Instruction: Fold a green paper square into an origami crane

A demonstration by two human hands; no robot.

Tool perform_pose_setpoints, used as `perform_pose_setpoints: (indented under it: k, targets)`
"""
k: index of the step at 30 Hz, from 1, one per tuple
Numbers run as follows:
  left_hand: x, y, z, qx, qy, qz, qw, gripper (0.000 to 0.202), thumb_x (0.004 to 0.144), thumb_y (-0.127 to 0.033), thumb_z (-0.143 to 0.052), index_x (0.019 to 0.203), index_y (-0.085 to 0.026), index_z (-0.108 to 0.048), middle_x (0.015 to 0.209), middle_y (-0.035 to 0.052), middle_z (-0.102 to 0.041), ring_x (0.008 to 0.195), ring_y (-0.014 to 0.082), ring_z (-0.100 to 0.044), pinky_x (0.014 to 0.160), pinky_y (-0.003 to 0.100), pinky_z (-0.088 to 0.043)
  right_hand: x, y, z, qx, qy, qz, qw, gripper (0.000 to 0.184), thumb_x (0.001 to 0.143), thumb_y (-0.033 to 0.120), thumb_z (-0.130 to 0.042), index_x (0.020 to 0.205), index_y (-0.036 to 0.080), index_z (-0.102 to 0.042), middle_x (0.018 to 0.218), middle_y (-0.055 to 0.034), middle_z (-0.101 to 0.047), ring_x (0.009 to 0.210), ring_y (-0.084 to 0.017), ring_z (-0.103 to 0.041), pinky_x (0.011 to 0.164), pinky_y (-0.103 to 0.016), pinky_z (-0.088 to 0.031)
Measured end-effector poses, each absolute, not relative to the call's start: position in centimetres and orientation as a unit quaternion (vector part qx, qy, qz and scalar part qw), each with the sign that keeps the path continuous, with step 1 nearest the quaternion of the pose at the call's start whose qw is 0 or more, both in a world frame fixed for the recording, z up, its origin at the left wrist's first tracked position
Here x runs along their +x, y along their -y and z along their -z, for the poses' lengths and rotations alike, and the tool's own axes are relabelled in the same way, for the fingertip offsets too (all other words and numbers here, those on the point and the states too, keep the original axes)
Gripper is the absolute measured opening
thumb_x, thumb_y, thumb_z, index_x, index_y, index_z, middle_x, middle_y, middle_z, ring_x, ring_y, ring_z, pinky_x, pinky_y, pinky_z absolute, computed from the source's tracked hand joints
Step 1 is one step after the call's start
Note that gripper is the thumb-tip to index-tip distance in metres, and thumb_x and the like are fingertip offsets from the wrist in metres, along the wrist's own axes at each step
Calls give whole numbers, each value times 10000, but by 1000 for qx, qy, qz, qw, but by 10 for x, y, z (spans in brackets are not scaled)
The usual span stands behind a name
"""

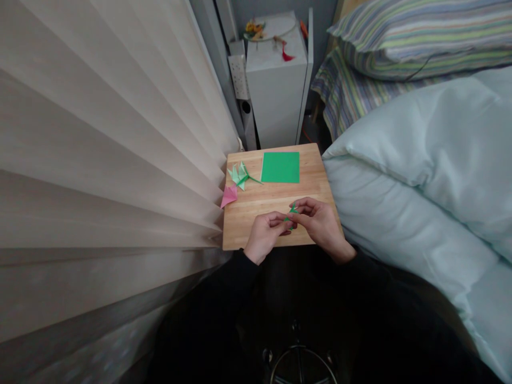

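Both my hands pinch a small piece of folded green paper (293, 209) over the front part of a wooden tabletop (248, 226). My left hand (265, 232) grips it from the left, fingers closed. From the right, my right hand (319, 222) holds it between thumb and fingers. Much of the paper is hidden behind the fingers. Farther back lies a flat stack of green square paper (280, 167). To its left rests a folded green paper piece (240, 175) with pale pointed parts and a thin dark green stem. A folded pink paper piece (229, 196) sits at the left edge.
A pleated curtain (132, 122) hangs close along the left. On the right a bed with a pale blue duvet (420, 160) and striped pillows (424, 32) borders the table. Behind stands a white cabinet (276, 101) with a plate and a red tassel on top.
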State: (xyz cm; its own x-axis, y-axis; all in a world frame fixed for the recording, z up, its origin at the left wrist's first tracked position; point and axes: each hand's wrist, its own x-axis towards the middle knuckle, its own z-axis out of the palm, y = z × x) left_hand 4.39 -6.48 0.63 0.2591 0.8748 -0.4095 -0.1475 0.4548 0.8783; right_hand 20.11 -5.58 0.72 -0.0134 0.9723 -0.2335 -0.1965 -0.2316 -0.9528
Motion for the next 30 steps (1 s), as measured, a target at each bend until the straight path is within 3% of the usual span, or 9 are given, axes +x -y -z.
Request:
perform_pose_setpoints:
  k: [5,14,20,26,30]
  targets:
    - [41,65,-6,362,-482,-328,727,407,644,-397,-947,895,-136,-761,903,91,-788,869,186,-742,795,305,-563,205,51,-1,-530,381,-581,485,380,584,346,-912,841,207,-669,664,7,-715,580,-147,-639,575,-289,-496]
    - [44,66,-7,351,-475,-347,728,408,610,-351,-967,866,-107,-763,842,71,-780,803,162,-728,894,336,-544,206,50,5,-538,378,-578,484,379,576,333,-915,838,196,-679,658,12,-716,598,-149,-644,595,-285,-474]
    - [43,66,-8,341,-446,-345,752,459,633,-393,-962,937,-125,-748,900,79,-787,860,174,-744,857,313,-559,211,47,2,-543,385,-569,483,432,572,337,-927,883,209,-655,639,18,-721,568,-156,-643,581,-289,-479]
    - [42,64,-7,313,-451,-339,764,382,711,-398,-910,936,-117,-783,954,110,-793,794,151,-737,779,266,-562,214,46,2,-535,423,-552,480,407,675,401,-885,940,202,-648,753,-33,-767,694,-199,-715,651,-318,-531]
    - [45,65,-5,282,-463,-376,751,269,746,-320,-878,902,-115,-799,943,113,-796,796,151,-739,815,274,-567,212,49,1,-567,478,-426,519,311,763,381,-818,955,204,-647,935,-68,-755,768,-198,-700,709,-354,-563]
